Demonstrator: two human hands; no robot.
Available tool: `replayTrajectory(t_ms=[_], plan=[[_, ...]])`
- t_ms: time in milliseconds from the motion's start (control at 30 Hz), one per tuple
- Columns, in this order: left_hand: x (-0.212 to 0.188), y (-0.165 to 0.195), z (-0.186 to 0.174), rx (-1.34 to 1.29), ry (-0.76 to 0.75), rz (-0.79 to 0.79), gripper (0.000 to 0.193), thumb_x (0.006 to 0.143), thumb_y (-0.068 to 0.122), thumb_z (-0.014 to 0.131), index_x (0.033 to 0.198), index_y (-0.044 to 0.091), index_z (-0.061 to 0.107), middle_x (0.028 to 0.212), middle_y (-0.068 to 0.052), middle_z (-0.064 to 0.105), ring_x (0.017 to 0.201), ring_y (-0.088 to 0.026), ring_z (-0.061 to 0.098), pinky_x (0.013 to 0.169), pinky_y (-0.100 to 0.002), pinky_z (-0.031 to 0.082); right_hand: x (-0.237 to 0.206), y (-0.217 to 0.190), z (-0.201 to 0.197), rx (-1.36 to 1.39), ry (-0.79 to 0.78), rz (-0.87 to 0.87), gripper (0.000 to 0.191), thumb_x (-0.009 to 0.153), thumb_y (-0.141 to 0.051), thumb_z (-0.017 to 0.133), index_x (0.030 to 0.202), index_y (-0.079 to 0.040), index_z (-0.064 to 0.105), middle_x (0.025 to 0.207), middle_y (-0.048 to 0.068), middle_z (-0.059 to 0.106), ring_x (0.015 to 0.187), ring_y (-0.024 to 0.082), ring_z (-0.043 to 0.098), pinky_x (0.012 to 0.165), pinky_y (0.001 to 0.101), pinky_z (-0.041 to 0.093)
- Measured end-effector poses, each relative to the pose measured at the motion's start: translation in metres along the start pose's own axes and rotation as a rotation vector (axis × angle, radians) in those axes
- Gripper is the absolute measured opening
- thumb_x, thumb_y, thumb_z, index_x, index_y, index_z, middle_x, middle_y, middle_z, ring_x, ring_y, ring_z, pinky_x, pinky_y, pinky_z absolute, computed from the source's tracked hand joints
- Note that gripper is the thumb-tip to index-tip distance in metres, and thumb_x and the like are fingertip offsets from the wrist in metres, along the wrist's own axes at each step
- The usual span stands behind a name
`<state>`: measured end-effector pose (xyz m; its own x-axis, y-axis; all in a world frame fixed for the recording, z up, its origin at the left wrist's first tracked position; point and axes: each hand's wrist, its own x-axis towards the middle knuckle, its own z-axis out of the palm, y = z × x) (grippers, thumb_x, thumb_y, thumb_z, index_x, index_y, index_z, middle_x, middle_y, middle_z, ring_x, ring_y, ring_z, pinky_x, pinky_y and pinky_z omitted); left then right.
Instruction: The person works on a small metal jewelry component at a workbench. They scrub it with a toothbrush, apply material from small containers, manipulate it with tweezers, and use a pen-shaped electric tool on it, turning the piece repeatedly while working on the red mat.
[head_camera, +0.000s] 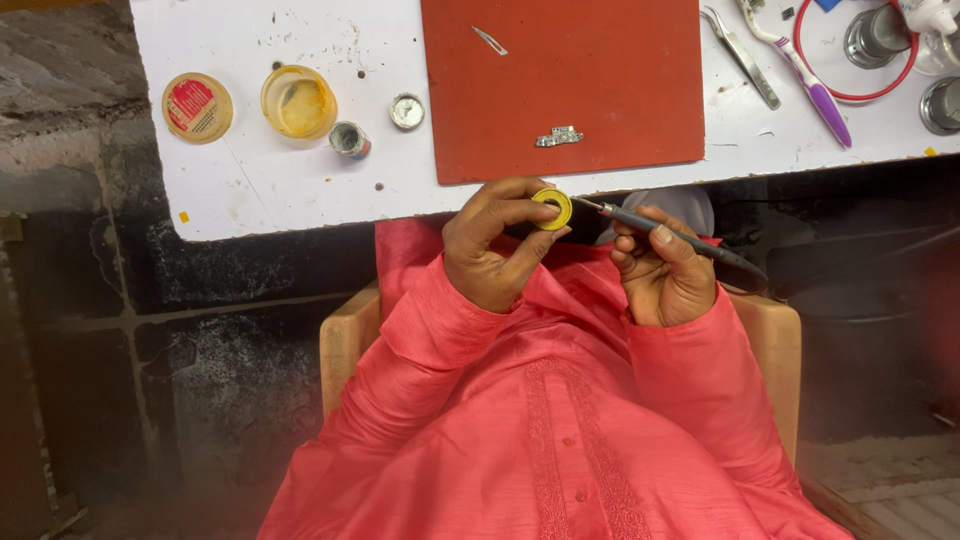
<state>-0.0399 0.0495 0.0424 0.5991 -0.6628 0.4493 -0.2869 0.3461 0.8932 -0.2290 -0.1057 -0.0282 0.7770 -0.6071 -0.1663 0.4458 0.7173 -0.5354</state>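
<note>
My left hand (495, 245) pinches a small yellow ring-shaped roll (552, 208) between thumb and fingers, just below the white table's (300, 190) front edge. My right hand (665, 270) grips a dark pen-like soldering tool (680, 240), whose thin metal tip points left and nearly touches the yellow roll. Both hands hover over my lap, in pink sleeves. On the red mat (565, 85) above lies a small metal part (559, 136) and a thin blade (490, 40).
On the table's left side sit a round yellow lid (197, 107), an open yellow tub (298, 101) and two small tins (350, 140). Tweezers (742, 55), a purple-handled brush (815, 85), a red cable loop (860, 95) and metal cups (940, 105) lie at the right. Dark floor surrounds my wooden chair (345, 345).
</note>
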Motion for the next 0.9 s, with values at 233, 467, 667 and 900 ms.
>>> replayTrajectory(t_ms=[233, 467, 667, 900], plan=[[-0.0001, 0.0007, 0.0002, 0.030, 0.016, 0.004, 0.027, 0.091, -0.008, 0.079, 0.111, 0.005, 0.067, 0.120, -0.012, 0.068, 0.110, -0.019, 0.072, 0.093, -0.030, 0.064, -0.0010, -0.0004, 0.0008, 0.011, 0.002, 0.004, 0.023, 0.104, -0.005, 0.065, 0.124, 0.002, 0.071, 0.119, 0.021, 0.073, 0.103, 0.026, 0.073, 0.093, 0.0380, 0.061], [0.0009, 0.0009, 0.0003, 0.038, 0.013, 0.008, 0.028, 0.091, -0.008, 0.080, 0.112, 0.006, 0.066, 0.120, -0.012, 0.069, 0.110, -0.019, 0.072, 0.093, -0.029, 0.064, -0.0007, -0.0023, 0.0001, 0.031, -0.017, 0.027, 0.023, 0.103, -0.005, 0.065, 0.124, 0.002, 0.072, 0.120, 0.021, 0.073, 0.104, 0.025, 0.073, 0.094, 0.0368, 0.061], [0.0001, 0.0010, -0.0005, 0.034, 0.008, 0.007, 0.027, 0.091, -0.008, 0.079, 0.112, 0.005, 0.066, 0.120, -0.012, 0.068, 0.109, -0.018, 0.072, 0.092, -0.029, 0.064, -0.0008, -0.0010, -0.0002, 0.021, -0.011, 0.022, 0.023, 0.103, -0.005, 0.065, 0.124, 0.002, 0.071, 0.119, 0.021, 0.073, 0.103, 0.025, 0.073, 0.093, 0.0371, 0.061], [0.0006, 0.0002, -0.0004, 0.045, 0.008, 0.016, 0.027, 0.091, -0.008, 0.079, 0.111, 0.004, 0.067, 0.120, -0.012, 0.068, 0.109, -0.018, 0.072, 0.091, -0.029, 0.064, -0.0008, -0.0008, -0.0008, 0.017, -0.005, 0.018, 0.023, 0.103, -0.005, 0.065, 0.124, 0.002, 0.071, 0.120, 0.021, 0.073, 0.103, 0.025, 0.073, 0.093, 0.0368, 0.061]])
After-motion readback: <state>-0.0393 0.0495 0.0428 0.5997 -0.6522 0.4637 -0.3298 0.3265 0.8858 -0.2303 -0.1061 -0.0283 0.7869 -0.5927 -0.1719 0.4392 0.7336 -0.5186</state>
